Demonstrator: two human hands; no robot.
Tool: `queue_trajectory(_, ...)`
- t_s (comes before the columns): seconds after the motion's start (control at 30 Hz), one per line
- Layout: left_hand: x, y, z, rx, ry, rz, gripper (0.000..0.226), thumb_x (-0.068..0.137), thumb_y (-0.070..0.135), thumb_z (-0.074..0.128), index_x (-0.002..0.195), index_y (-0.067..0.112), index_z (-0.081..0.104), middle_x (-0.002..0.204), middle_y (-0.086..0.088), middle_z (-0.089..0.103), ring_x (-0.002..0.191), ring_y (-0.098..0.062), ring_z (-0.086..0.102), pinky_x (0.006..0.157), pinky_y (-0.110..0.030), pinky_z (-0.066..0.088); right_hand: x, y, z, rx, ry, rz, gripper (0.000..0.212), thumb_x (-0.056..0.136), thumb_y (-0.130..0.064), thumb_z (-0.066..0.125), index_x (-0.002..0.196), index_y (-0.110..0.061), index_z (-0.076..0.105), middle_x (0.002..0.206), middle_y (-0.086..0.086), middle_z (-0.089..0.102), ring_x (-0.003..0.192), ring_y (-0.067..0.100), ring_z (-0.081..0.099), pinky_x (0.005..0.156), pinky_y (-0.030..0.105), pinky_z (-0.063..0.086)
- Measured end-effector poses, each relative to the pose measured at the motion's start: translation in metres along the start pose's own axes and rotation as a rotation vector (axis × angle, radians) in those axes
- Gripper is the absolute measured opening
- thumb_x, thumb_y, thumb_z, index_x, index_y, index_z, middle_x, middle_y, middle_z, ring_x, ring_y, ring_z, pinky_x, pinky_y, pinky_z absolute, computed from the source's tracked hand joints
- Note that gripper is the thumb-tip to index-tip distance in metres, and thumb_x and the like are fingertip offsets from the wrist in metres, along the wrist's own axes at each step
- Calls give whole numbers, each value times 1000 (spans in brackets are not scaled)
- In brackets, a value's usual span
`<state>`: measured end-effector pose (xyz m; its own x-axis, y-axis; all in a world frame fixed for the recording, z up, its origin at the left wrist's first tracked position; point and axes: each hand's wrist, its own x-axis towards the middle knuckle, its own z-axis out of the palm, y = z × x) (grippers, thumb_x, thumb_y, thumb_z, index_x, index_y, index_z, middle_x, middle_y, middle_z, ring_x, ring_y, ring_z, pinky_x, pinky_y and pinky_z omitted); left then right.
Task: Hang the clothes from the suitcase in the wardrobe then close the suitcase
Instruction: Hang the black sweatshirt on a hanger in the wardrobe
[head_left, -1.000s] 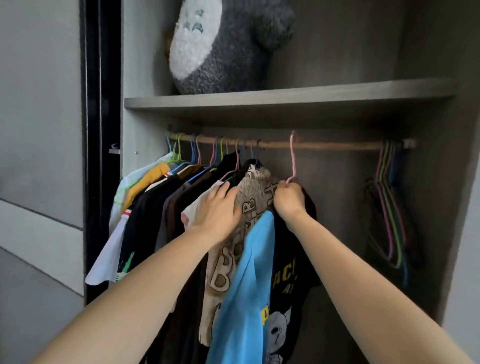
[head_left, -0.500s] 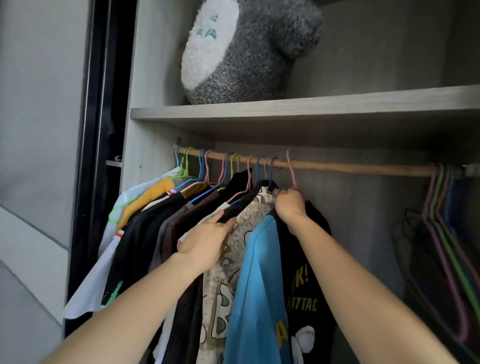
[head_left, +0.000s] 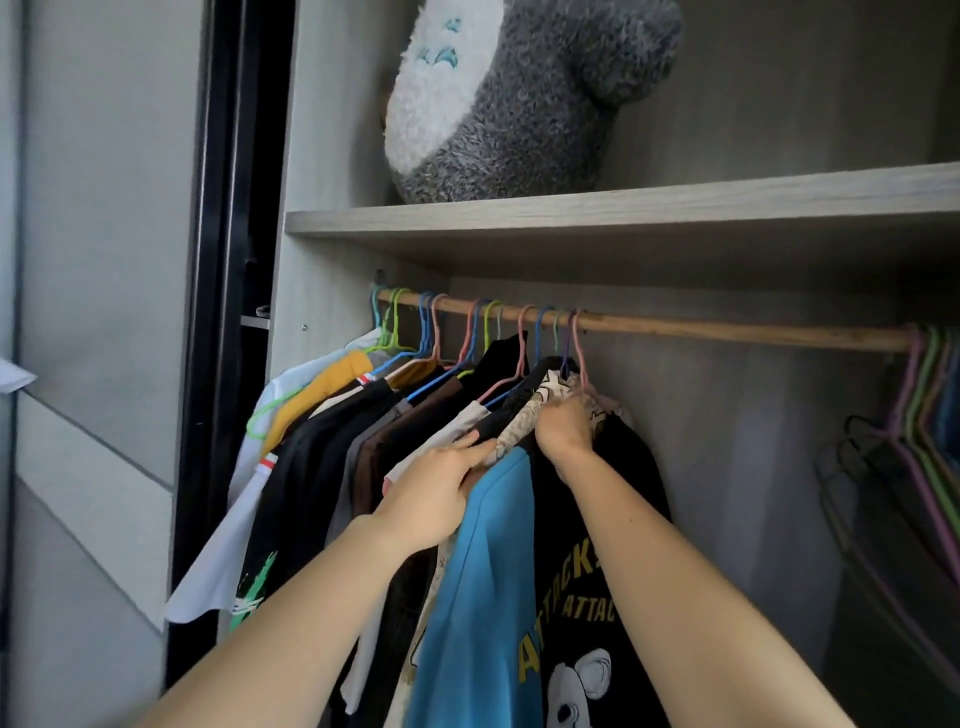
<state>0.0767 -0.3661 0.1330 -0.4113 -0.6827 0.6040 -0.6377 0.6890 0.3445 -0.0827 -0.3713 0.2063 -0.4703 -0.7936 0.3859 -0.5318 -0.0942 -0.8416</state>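
Reaching up with both arms, we have our 2 hands among the clothes hanging in the wardrobe (head_left: 327, 156). Far to the left of our grip stands a grey panel (head_left: 104, 260), then a dark door track (head_left: 223, 260). Nearer, a white shirt (head_left: 228, 545) hangs outermost on a green hanger (head_left: 270, 410). A mustard garment (head_left: 322, 384) is just beside it, followed by black and brown pieces packed shoulder to shoulder.

Our left hand (head_left: 441, 493) comes next, thumb and fingers curled, pinching the shoulder of a cream patterned shirt (head_left: 524, 421). Directly under that pinch falls a blue shirt (head_left: 483, 597), close against the wrist.

Just right of the left hand, our right hand (head_left: 563, 423) is closed into a fist at the base of a pink hanger (head_left: 579, 353). The hanger's hook sits over the wooden rail (head_left: 727, 332) straight above the knuckles. The fingers face away from us, so we cannot tell how much fabric they take in with the wire. Below this grip hangs a black shirt (head_left: 587, 623) with yellow lettering, lying against the right forearm.

Above both hands runs a grey shelf (head_left: 623, 213) carrying 1 grey and white plush toy (head_left: 509, 93). Well apart from our grip, at the rail's far right end, hangs a bunch of empty hangers (head_left: 924, 415) in purple, green and blue.
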Motion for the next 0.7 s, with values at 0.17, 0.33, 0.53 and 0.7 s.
queue_trajectory(0.17, -49, -9, -8, 10, 49, -39, 51, 98, 11, 38, 143, 33, 43, 138, 10, 53, 129, -10, 46, 107, -40, 39, -24, 11, 11, -231, 51, -97, 51, 103, -32, 34, 133, 8, 42, 137, 27, 45, 127, 40, 44, 104, 44, 38)
queue_trajectory(0.33, -117, -17, -36, 167, 160, -66, 48, 97, 10, 40, 142, 22, 45, 147, 8, 44, 136, -9, 36, 106, -25, 38, -89, 10, 44, -404, 173, -349, 41, 97, -29, 45, 127, -2, 44, 135, 16, 39, 128, 34, 32, 98, 53, 32)
queue_trajectory(0.53, -243, -68, -79, 322, 70, -439, 52, 90, 9, 45, 142, 18, 45, 152, -3, 36, 139, -19, 32, 111, -32, 32, -210, 15, 113, -514, 30, -734, 32, 83, -29, 47, 105, -7, 53, 112, 13, 52, 100, 31, 44, 87, 47, 33)
queue_trajectory(0.7, -408, -94, -126, 474, -166, -786, 52, 96, 17, 41, 148, 16, 32, 157, -7, 23, 143, -22, 23, 110, -35, 32, -343, 31, 175, -621, -326, -775, 38, 70, -20, 71, 102, -2, 59, 105, 15, 57, 94, 36, 55, 81, 50, 43)
